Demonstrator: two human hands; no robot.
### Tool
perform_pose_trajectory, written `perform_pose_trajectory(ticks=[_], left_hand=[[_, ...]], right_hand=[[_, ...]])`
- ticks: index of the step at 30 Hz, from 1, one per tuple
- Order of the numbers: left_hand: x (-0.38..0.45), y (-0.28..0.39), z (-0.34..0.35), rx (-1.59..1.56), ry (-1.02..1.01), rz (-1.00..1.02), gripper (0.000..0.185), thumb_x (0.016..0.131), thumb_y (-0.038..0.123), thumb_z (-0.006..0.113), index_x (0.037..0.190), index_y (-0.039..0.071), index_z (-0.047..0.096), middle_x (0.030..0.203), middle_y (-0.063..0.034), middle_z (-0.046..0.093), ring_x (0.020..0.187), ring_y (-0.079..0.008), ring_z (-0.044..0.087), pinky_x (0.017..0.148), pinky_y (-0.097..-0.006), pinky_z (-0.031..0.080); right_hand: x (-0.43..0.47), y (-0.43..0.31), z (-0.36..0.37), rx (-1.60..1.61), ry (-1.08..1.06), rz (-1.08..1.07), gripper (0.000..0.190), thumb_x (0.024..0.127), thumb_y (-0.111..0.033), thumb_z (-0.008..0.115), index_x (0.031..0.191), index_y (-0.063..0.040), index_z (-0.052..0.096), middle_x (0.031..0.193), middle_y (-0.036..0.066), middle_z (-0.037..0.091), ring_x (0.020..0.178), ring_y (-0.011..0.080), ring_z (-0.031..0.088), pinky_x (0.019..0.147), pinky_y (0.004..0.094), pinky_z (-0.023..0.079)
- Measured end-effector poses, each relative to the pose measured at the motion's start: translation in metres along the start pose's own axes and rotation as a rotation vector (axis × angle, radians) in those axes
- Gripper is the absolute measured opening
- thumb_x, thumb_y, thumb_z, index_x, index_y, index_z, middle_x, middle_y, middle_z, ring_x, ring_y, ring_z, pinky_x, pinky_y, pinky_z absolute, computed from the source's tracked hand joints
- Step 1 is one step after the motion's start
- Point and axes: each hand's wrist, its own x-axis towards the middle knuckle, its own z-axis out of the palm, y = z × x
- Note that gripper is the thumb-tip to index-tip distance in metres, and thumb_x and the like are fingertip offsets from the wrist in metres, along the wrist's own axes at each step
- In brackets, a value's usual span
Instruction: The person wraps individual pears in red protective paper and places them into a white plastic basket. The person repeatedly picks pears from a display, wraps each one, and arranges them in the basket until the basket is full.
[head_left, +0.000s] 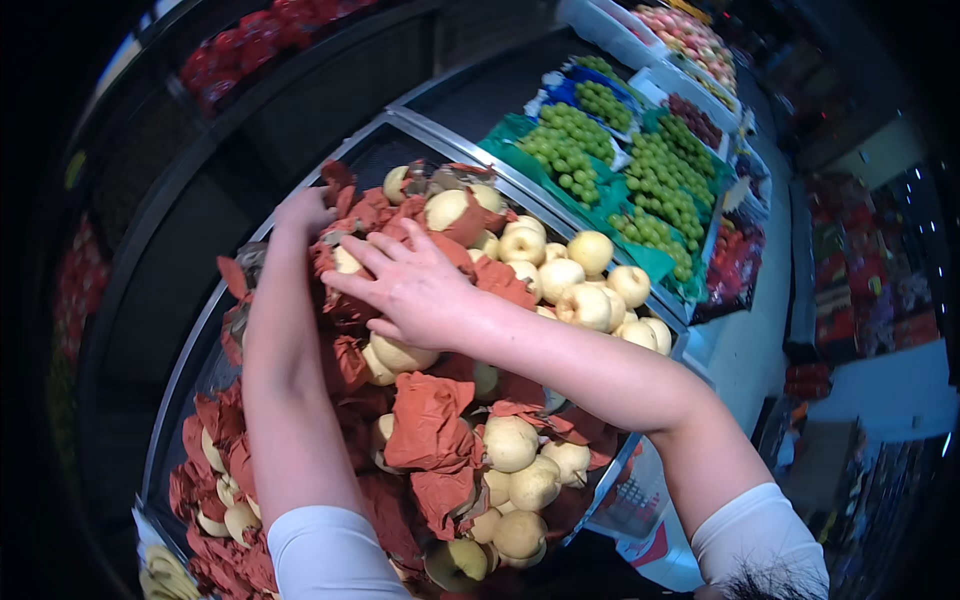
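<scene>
Pale yellow pears (583, 306), some bare and some in reddish paper wrappers (429, 420), are heaped on a dark metal-edged display stand. My right hand (409, 289) lies palm down over the wrapped pears near the middle, its fingers spread and touching paper and fruit. At the heap's upper left edge, my left hand (304, 212) reaches in beside a piece of reddish paper (339, 180). Its fingertips are partly hidden, so whether it grips the paper cannot be told.
Beyond a metal divider (442, 139) lie green grapes (570, 146) on green and blue liners. Dark red grapes (694, 120) and a heap of pinkish fruit (694, 45) stand further back. A white plastic basket (634, 499) is below the stand's right edge; yellow bananas (166, 574) are at lower left.
</scene>
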Motion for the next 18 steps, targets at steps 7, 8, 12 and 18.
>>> perform_pose_trajectory(ticks=[7,8,12,18], left_hand=[[0.021,-0.076,0.037,-0.772,0.083,0.004,0.052,0.091,0.044,0.057,0.119,0.000,0.062,0.110,-0.0140,0.066,0.099,-0.0184,0.063,0.087,-0.0282,0.047],[0.017,-0.072,0.035,-0.845,-0.023,0.052,0.053,0.093,0.043,0.056,0.122,-0.001,0.059,0.113,-0.0122,0.065,0.100,-0.0158,0.061,0.088,-0.0267,0.046],[-0.018,-0.079,0.008,-0.860,-0.311,-0.018,0.056,0.094,0.039,0.057,0.130,-0.003,0.052,0.121,-0.0100,0.060,0.106,-0.0141,0.057,0.093,-0.0261,0.042],[-0.105,0.057,-0.054,-0.547,0.245,0.235,0.040,0.098,0.021,0.053,0.132,0.001,0.049,0.122,-0.0093,0.058,0.111,-0.0128,0.054,0.086,-0.0243,0.047]], right_hand=[[-0.164,-0.003,-0.076,0.528,0.320,0.106,0.039,0.084,-0.016,0.065,0.122,-0.010,0.057,0.130,0.014,0.050,0.122,0.0305,0.048,0.106,0.0503,0.033],[-0.206,0.005,-0.084,0.538,0.386,0.271,0.035,0.083,-0.012,0.065,0.118,-0.008,0.060,0.127,0.014,0.053,0.118,0.0290,0.051,0.102,0.0453,0.038],[-0.375,0.030,-0.076,0.532,0.600,1.071,0.020,0.088,-0.004,0.058,0.108,-0.001,0.063,0.109,0.009,0.060,0.101,0.0177,0.058,0.090,0.0304,0.046],[-0.614,0.041,0.021,0.569,0.393,1.523,0.028,0.084,-0.017,0.064,0.109,-0.005,0.063,0.110,0.010,0.063,0.100,0.0217,0.062,0.086,0.0334,0.048]])
